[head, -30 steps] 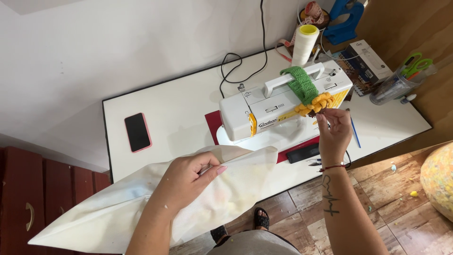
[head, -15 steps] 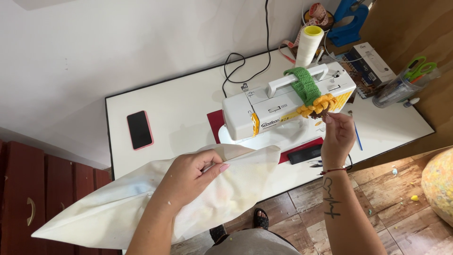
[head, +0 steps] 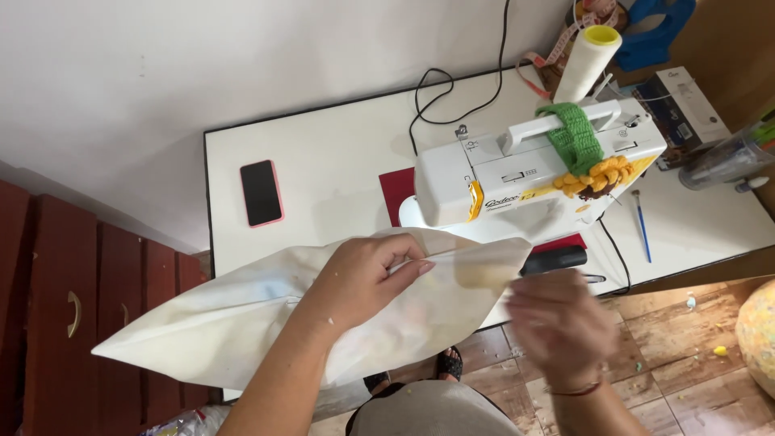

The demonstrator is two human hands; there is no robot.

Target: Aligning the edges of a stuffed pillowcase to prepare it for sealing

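My left hand (head: 365,278) grips the top edge of a large cream fabric piece (head: 218,323) that hangs in front of the white table (head: 323,161). My right hand (head: 561,323) is blurred in motion, low and right of the fabric's end, below the white sewing machine (head: 517,173). Whether its fingers hold anything cannot be made out. A green crocheted band with a yellow flower (head: 585,157) wraps the machine's handle.
A phone in a pink case (head: 261,192) lies on the table's left part. A spool of white thread (head: 585,60), a black cable (head: 452,97), a blue pen (head: 642,226), and a red mat (head: 397,190) surround the machine. Dark red drawers (head: 56,307) stand at left.
My right hand has dropped from the machine's needle side down toward the fabric's right end. The view shifted closer and rightward. My left hand keeps its grip on the fabric.
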